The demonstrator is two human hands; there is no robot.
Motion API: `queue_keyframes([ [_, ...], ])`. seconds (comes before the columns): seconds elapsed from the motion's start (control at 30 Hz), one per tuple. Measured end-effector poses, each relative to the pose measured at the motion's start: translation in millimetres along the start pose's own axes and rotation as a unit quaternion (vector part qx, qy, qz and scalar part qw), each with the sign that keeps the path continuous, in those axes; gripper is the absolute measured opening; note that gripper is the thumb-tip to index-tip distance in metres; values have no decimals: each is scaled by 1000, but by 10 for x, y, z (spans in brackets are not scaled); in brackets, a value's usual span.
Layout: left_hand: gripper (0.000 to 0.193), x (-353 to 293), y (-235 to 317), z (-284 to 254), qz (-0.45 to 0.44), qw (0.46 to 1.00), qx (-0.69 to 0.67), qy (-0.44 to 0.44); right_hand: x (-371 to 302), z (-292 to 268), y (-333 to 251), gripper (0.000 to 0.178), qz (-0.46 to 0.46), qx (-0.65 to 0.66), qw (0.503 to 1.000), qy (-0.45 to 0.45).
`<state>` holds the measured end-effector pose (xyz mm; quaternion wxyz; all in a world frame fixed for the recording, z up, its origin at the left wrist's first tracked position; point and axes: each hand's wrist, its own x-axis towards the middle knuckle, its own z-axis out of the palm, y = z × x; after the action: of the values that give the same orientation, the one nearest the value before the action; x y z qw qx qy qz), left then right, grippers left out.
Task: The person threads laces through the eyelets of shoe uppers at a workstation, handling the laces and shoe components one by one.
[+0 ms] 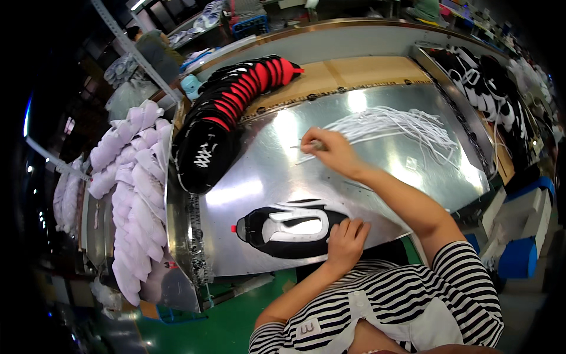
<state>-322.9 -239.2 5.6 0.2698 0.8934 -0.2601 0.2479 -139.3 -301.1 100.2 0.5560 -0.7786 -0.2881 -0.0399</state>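
Note:
A black and white shoe upper [289, 233] with a red tab at its left end lies flat on the metal table. My left hand [349, 241] is closed on its right end, fingers curled over the edge. Farther off, above the table, my right hand [333, 150] is closed around a small thin tool with a greyish handle [319, 144]; its exact kind is hard to make out. Beside and behind that hand, a bundle of white shoelaces [401, 127] spreads to the right.
A curved stack of black and red shoe uppers [253, 88] rests at the far left of the metal table [236, 200]. White padded pieces [138, 200] hang beyond its left edge. More black and white uppers [489, 88] fill a side bin at right. A person [156, 53] is in the background.

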Motion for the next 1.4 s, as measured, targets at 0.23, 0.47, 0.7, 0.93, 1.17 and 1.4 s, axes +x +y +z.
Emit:
queue_keyframes([
  [0.23, 27, 174, -36, -438, 26, 998, -50, 18, -1810, -1923, -1329, 12, -23, 102, 978, 179],
  [0.47, 26, -68, -426, -1445, -159, 963, 203, -83, -1913, -1259, -948, 9, 268, 379, 882, 81],
  [0.7, 59, 190, -1065, -1340, -418, 819, -165, -356, -1392, 177, 141, 15, 287, 313, 903, 55],
  [0.93, 74, 635, -620, -744, -443, 629, -535, -349, -1470, 44, 96, 15, 236, 259, 926, 138],
  [1.17, 44, 534, -316, -285, -450, 617, -634, -122, -1592, -320, -98, 13, 231, 281, 921, 136],
  [1.4, 43, 563, -75, -354, -422, 749, -499, -107, -1647, -406, -143, 16, 246, 216, 942, 78],
])
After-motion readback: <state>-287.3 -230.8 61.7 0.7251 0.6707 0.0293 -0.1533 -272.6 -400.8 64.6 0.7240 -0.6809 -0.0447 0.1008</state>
